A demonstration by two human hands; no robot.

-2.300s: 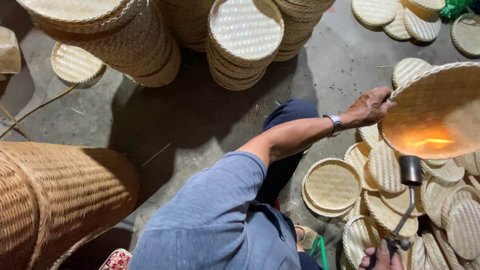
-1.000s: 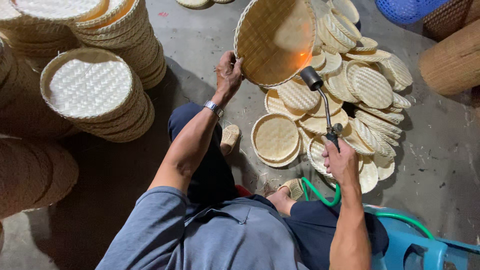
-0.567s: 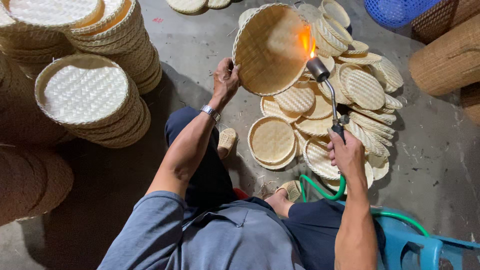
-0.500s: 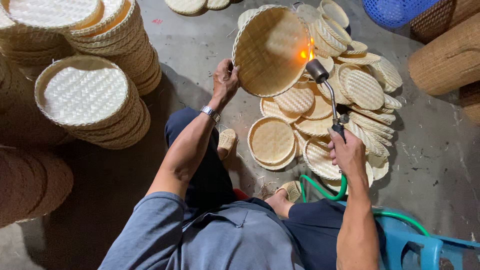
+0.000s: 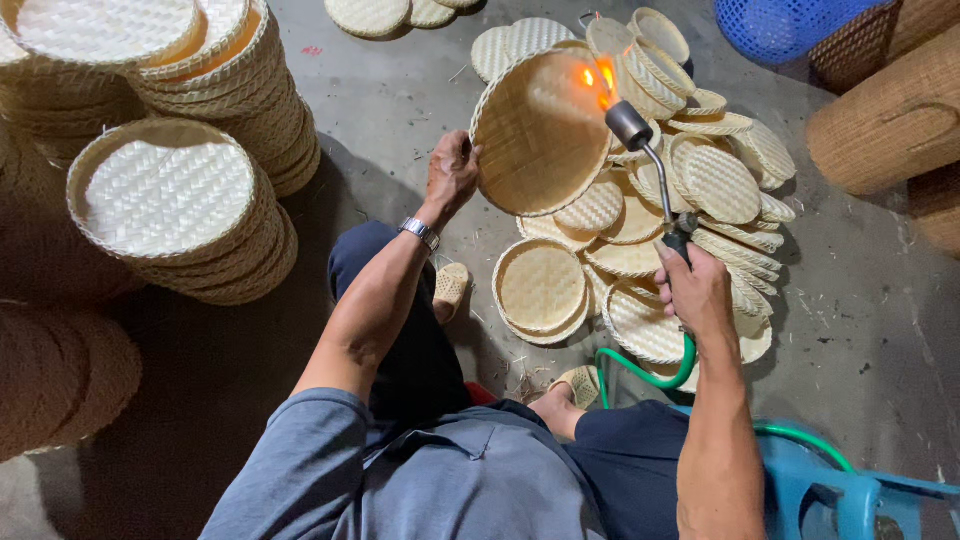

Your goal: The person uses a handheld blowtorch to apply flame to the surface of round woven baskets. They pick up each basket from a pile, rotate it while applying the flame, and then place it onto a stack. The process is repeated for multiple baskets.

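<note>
Flame from the gas torch (image 5: 655,170) is licking the upper right rim of the round woven tray (image 5: 540,130) that I am holding tilted on edge in front of me. My left hand (image 5: 450,172) is gripping the tray's left rim, fingers curled round it. My right hand (image 5: 695,290) is closed round the torch handle, with the green hose (image 5: 650,372) looping down from under it toward the blue stool (image 5: 830,485) behind.

Singeing is, by my judgement, only partly done on this tray: the fire is touching one patch of rim and the rest looks pale and unmarked. A loose heap of small trays (image 5: 700,190) is lying on the floor between and beyond my hands, and I cannot tell which of those are already treated. Tall neat stacks of trays (image 5: 180,210) are standing well to the left of my left hand.

Packages, labels and signs are not showing anywhere; a blue mesh basket (image 5: 790,25) is sitting far beyond my right hand, beside brown wicker baskets (image 5: 890,110).
</note>
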